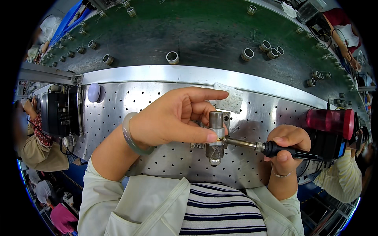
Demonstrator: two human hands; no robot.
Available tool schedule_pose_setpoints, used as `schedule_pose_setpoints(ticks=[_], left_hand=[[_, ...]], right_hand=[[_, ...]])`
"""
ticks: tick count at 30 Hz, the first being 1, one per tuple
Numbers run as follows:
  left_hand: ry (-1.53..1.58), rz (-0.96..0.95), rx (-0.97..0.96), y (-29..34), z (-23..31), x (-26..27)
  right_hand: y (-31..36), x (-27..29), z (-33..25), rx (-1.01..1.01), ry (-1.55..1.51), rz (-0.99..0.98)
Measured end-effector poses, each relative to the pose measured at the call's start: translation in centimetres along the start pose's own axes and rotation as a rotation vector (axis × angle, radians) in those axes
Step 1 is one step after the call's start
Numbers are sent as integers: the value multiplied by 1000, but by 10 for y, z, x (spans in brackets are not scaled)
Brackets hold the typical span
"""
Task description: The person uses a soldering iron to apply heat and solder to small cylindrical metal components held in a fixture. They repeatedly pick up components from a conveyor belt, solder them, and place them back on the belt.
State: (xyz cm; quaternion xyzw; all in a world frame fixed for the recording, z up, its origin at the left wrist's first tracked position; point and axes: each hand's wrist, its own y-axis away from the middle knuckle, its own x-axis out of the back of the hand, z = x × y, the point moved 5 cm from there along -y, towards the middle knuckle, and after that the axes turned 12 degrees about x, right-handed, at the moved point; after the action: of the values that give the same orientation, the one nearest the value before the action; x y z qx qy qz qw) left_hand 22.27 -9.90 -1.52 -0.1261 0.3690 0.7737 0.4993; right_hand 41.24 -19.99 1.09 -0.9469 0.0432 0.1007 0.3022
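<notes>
In the middle of the picture, a metal cylinder with a lighter ring-like band stands in a small metal fixture. My left hand closes on it from the left, with the thumb against the band and the index finger stretched out above. My right hand grips the black handle of a soldering iron. The iron points left, and its tip meets the cylinder's side beside my left thumb. Whether the tip touches a wire or the metal there is too small to tell.
A perforated metal plate lies under my hands, with a whitish pad behind the cylinder. A purple egg-shaped object sits left; a pink transparent container stands right. Beyond, a dark green belt carries several metal rings. Co-workers sit either side.
</notes>
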Motion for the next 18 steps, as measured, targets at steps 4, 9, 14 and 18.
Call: schedule_pose_setpoints(ticks=[4,9,14,18], left_hand=[[10,12,3,-1,-1,-1],[30,-10,6,-5,-1,-2],[46,-59,-9,-9,-1,1],[104,-118,-69,-12,3,12]], right_hand=[[0,-1,0,3,11,0],[-1,3,-4,20,42,17],[1,16,-3,-44,10,173],[-6,14,0,-23,5,236]])
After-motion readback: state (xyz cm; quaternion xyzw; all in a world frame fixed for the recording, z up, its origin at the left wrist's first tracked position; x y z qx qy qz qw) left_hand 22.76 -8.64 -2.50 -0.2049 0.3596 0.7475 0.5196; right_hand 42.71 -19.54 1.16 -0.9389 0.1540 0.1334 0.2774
